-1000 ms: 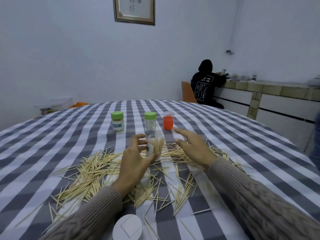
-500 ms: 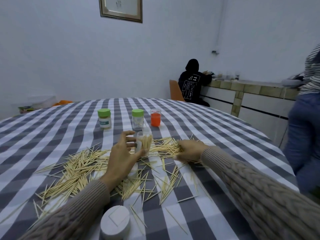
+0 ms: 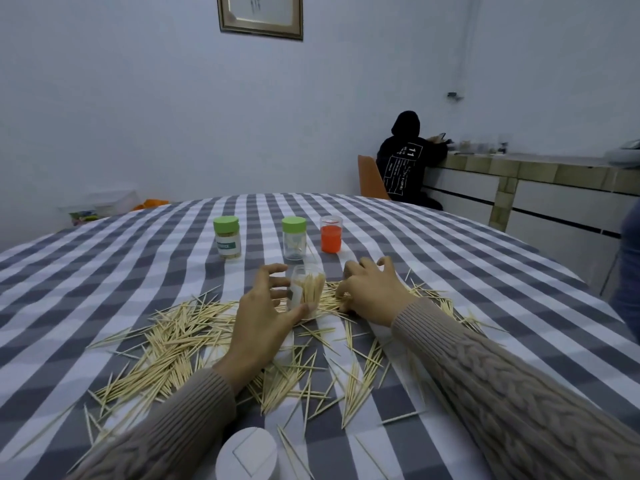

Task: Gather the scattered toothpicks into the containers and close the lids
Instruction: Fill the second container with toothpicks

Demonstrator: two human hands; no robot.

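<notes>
1. A white round lid [image 3: 246, 453] lies nearest the viewer, below the left sleeve [image 3: 166, 431]; the bottom frame edge cuts off its near side.
2. Loose toothpicks [image 3: 166, 348] cover the checked tablecloth [image 3: 104, 271] under and around both forearms. The densest heap lies to the left of the left hand. The left wrist and the right sleeve [image 3: 502, 393] hide part of the scatter.
3. The left hand [image 3: 259, 318] grips a clear open container [image 3: 306, 289]. The thumb curls round its near lower side and the fingers wrap the left wall. The container is slightly tilted, and whether its base touches the cloth cannot be told. It holds a bundle of toothpicks standing roughly upright. A pale label shows on the wall facing the palm.
4. The right hand [image 3: 372, 292] rests palm down just to the right of that container, with fingers curled and pressed onto a cluster of toothpicks. The fingertips are hidden behind the knuckles, so whether they pinch any toothpicks cannot be told.
5. Beyond both hands stand three containers in a row, well apart from the fingers.
   - Left: a green-lidded labelled jar [image 3: 227, 238], lid on, filled with toothpicks.
   - Centre: a green-lidded clear jar [image 3: 294, 239], lid on, with only a few toothpicks visible inside.
   - Right: an orange container [image 3: 331, 234]; its contents cannot be made out.
6. At the far counter [image 3: 519, 168], a seated person in a dark hooded top [image 3: 405, 161] faces away.
</notes>
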